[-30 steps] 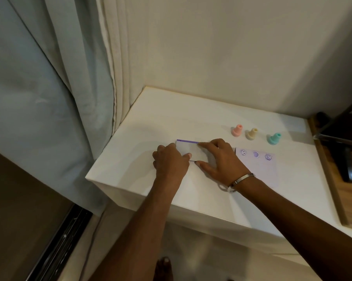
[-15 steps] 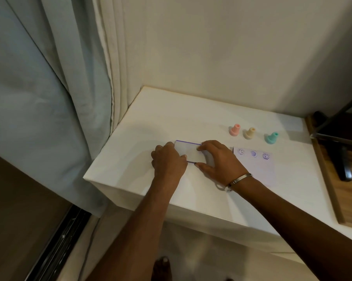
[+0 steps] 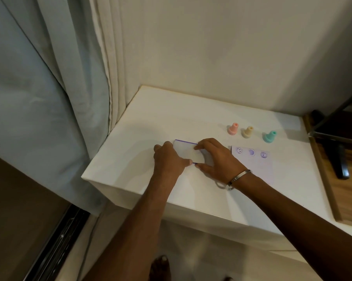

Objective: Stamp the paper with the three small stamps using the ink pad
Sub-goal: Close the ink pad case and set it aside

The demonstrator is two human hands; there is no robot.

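White table (image 3: 150, 110) in a corner by the curtain (image 3: 49, 88); both hands, left (image 3: 169, 159) and right (image 3: 217, 159), pinch the ink pad (image 3: 188, 152), stamped paper (image 3: 254, 161) alongside, three stamps (image 3: 248, 131) behind.

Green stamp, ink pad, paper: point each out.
green stamp (image 3: 269, 136), head view, on its body.
ink pad (image 3: 188, 152), head view, on its lid between the hands.
paper (image 3: 258, 165), head view, bare area below the prints.

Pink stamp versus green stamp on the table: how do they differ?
The pink stamp stands leftmost in the row, nearest the ink pad; the green stamp stands rightmost, past the beige stamp. Pink sits slightly farther back than green. Both are upright, untouched, behind the stamped paper.
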